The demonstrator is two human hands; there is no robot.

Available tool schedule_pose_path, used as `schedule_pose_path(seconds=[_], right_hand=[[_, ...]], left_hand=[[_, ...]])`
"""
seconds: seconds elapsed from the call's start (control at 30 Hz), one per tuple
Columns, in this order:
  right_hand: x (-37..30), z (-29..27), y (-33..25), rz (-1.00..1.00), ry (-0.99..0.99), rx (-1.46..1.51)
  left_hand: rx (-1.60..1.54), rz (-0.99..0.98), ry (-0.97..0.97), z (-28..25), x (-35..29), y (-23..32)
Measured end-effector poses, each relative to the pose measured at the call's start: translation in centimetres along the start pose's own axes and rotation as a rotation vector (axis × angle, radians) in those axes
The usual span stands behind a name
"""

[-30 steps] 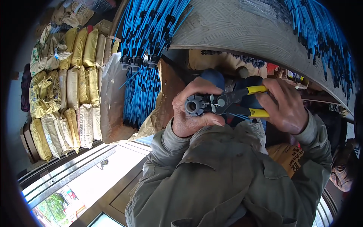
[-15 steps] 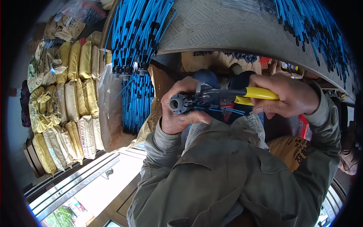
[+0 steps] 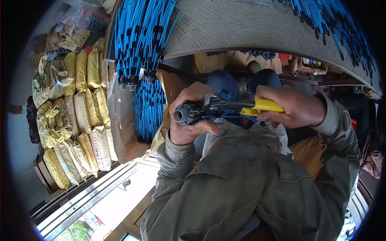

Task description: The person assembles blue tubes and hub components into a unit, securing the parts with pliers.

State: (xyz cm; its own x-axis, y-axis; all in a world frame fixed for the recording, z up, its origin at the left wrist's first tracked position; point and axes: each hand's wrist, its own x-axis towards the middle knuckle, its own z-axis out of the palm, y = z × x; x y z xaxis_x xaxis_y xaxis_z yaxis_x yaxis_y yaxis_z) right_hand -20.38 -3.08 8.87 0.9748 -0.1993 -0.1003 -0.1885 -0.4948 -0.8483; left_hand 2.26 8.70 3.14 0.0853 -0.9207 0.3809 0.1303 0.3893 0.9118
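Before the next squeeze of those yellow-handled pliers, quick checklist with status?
1. Left hand grips the grey round plastic fitting: ok, fingers wrap over and under it.
2. Right hand closed on the yellow-handled pliers: ok, handles are drawn together in the fist.
3. Metal plier head sits at the fitting: ok, it meets the fitting's right side.
4. What the jaws actually bite: cannot tell, the contact spot is hidden by the tool head.
5. Thin blue tubes free of the handles: cannot tell, they run right under the pliers.
6. Left fingertips outside the jaws: ok, they stay on the fitting body.
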Motion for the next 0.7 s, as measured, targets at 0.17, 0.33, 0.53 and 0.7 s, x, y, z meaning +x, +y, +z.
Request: schedule_pose_path(seconds=[0.17, 0.33, 0.53, 0.7], right_hand=[[0.2, -2.0, -0.1, 0.098, -0.128, 0.298], [0.5, -2.3, -0.5, 0.071, -0.131, -0.025], [0.8, 1.1, 1.0, 0.081, -0.013, -0.139], [2.3, 7.7, 3.7, -0.235, 0.471, -0.043]], left_hand=[[-0.018, -0.012, -0.023, 0.0, 0.2, -0.2], [0.01, 0.01, -0.039, 0.0, 0.6, 0.1], [-0.003, -0.021, 0.07, 0.5, 0.4, 0.4], [0.084, 0.022, 0.089, 0.7, 0.5, 0.5]])
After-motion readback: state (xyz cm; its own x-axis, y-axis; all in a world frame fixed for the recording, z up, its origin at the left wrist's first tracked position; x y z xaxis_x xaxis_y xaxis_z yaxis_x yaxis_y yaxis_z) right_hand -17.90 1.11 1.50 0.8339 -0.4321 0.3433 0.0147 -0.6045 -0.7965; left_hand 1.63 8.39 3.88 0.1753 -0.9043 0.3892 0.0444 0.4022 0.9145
